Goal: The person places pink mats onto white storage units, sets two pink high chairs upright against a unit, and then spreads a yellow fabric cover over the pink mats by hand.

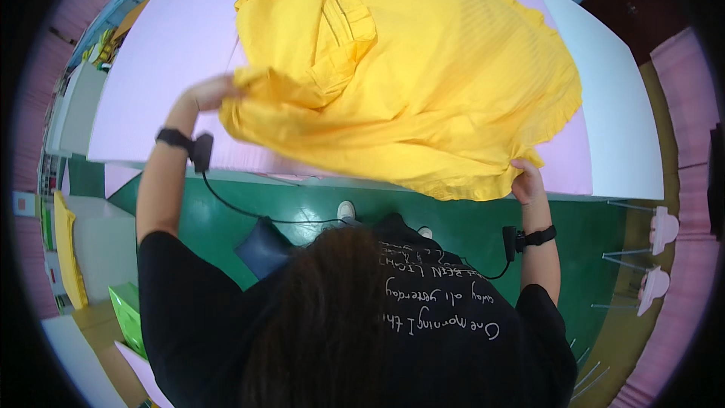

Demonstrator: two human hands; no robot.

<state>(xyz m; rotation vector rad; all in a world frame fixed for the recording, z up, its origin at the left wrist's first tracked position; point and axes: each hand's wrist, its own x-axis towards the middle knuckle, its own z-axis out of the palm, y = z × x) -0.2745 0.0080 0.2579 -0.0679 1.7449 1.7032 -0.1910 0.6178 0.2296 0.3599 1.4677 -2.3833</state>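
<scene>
Hair point(325, 317) foremost; blurred left hand point(213, 92) grips cloth point(453, 45).

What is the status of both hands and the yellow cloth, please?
Left hand gripping cloth's left edge. Right hand gripping near-right corner. Yellow cloth rumpled across table. No obstruction visible.

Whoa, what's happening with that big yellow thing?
A person is holding a big yellow cloth with frilly edges, spread over a pale pink table. The left grip has its near left side, and the right grip has its near right corner. Between them, the cloth's near edge reaches past the table's edge. The upper left part lies bunched in folds, while the right part lies flatter.
</scene>
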